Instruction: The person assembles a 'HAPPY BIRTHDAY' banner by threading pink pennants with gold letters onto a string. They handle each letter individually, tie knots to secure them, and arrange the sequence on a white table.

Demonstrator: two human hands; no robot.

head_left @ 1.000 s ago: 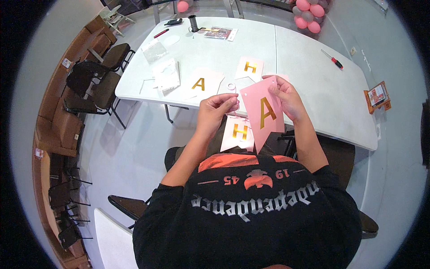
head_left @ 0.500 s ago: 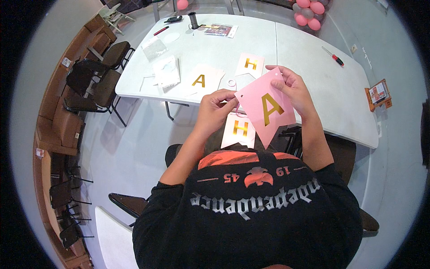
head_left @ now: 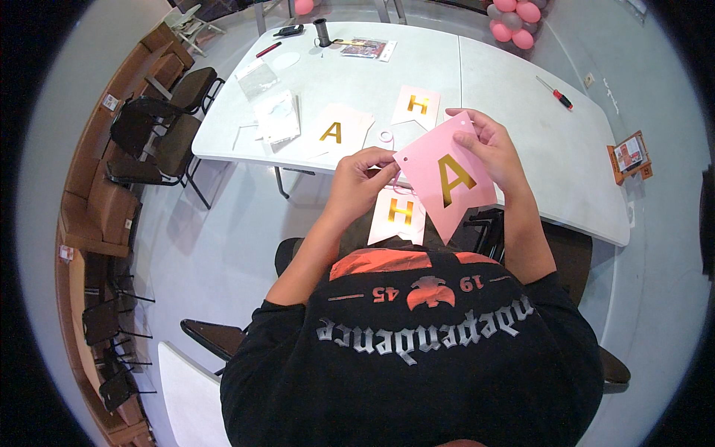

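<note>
In front of my chest I hold a pink bunting flag [head_left: 454, 201] with a gold letter and a punched hole at each upper corner. My right hand [head_left: 488, 145] is closed on its upper right corner, thumb on the front. At the left corner, by the hole, my left hand [head_left: 365, 179] is closed, its fingertips pinching a thin pink ribbon [head_left: 403, 187] that hangs below. Whether those fingertips also grip the flag's edge I cannot tell. A paler bunting flag [head_left: 396, 217] hangs or rests below, near my lap. On the table lie two more flags, one left [head_left: 339, 123], one farther back [head_left: 417, 103].
The white table [head_left: 521, 112] bears a ribbon roll [head_left: 385, 136], a plastic packet [head_left: 277, 119], a screwdriver [head_left: 555, 94], a red pen [head_left: 269, 49], a black spool [head_left: 321, 33] and a flat printed pack [head_left: 365, 48]. Dark chairs [head_left: 179, 141] stand at left; balloons [head_left: 514, 22] are beyond.
The pink flag and both hands have shifted slightly to the right. The flag's left hole now stands a little clearer of my left fingertips.
</note>
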